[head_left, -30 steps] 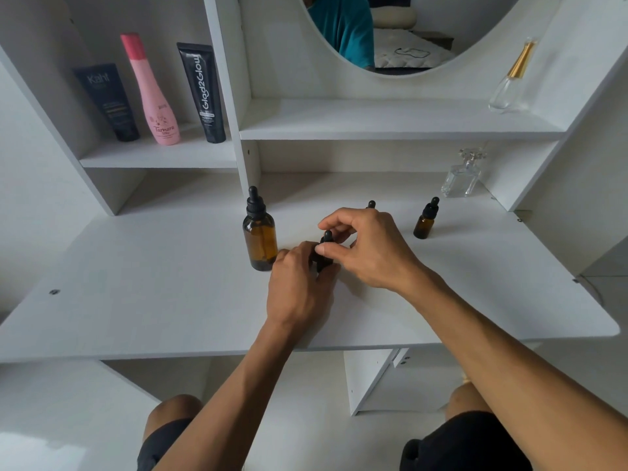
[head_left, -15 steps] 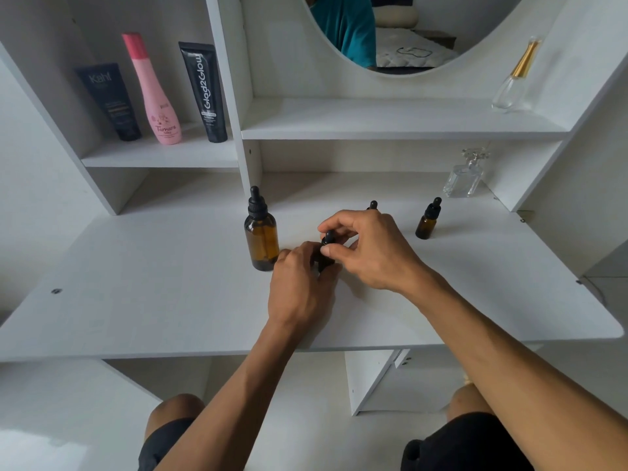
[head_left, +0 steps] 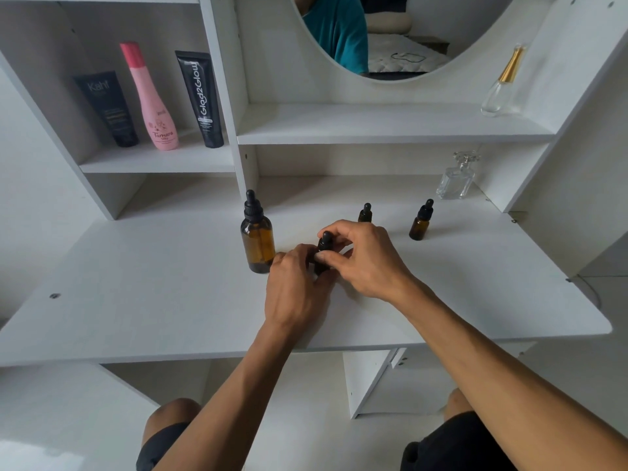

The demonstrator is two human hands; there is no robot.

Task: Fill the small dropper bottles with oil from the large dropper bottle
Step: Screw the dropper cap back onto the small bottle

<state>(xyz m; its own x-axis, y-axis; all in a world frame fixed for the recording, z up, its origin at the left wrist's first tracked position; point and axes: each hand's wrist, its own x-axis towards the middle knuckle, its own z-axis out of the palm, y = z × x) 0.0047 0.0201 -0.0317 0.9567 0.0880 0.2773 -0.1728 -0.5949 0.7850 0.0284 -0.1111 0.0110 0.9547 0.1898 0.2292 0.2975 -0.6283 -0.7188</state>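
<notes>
1. Head view: left grip clasps a small bottle mid-desk.
2. Right grip pinches its dropper cap.
3. Large bottle stands just left, capped.

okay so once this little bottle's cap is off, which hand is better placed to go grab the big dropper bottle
Probably the left hand. It grips the small bottle right beside the large dropper bottle, which stands just to its left. The right hand pinches the small bottle's cap and would have to cross over.
</notes>
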